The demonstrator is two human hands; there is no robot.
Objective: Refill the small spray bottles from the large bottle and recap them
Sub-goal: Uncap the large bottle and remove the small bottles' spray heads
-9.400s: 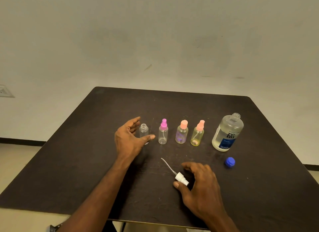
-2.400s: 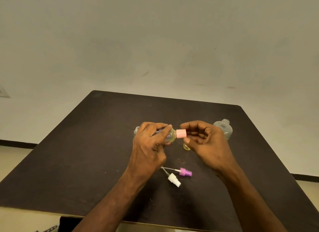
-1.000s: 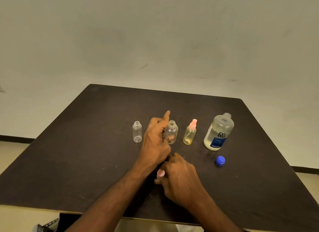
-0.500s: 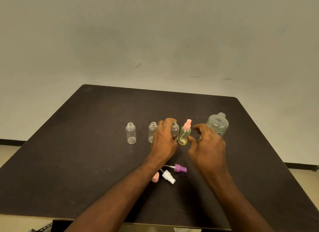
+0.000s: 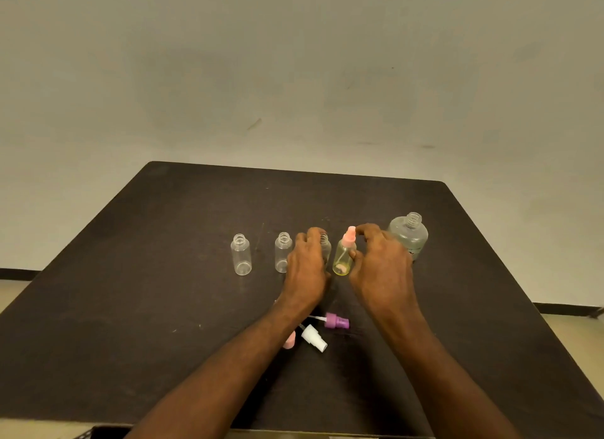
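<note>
Now, nearest the person, just behind the left wrist, three removed spray heads lie on the dark table (image 5: 98, 308): a white spray head (image 5: 313, 338), a purple spray head (image 5: 336, 321) with its dip tube pointing toward the left forearm, and a pink spray head (image 5: 290, 340) half hidden under that forearm. The pink one was being set down a second ago, so three bottles are now uncapped.

Further out, the left hand (image 5: 307, 268) rests around the third bottle (image 5: 325, 247), fingers curled over its side; how firmly it grips cannot be told, as the hand hides most of it. The right hand (image 5: 380, 268) has come forward from the caps to the yellow bottle (image 5: 343, 259), which stands between the two hands. Thumb and forefinger are closing on its pink cap (image 5: 349, 239), touching or nearly so, not plainly clamped.

Left of the left hand stand two clear bottles, the nearer one (image 5: 283, 252) just beside the knuckles and the other (image 5: 241, 255) well apart, both open-necked.

Beyond the right hand the large bottle (image 5: 410, 234) stands uncapped, partly hidden.

Likely the last cap comes off next; pouring has not begun.
</note>
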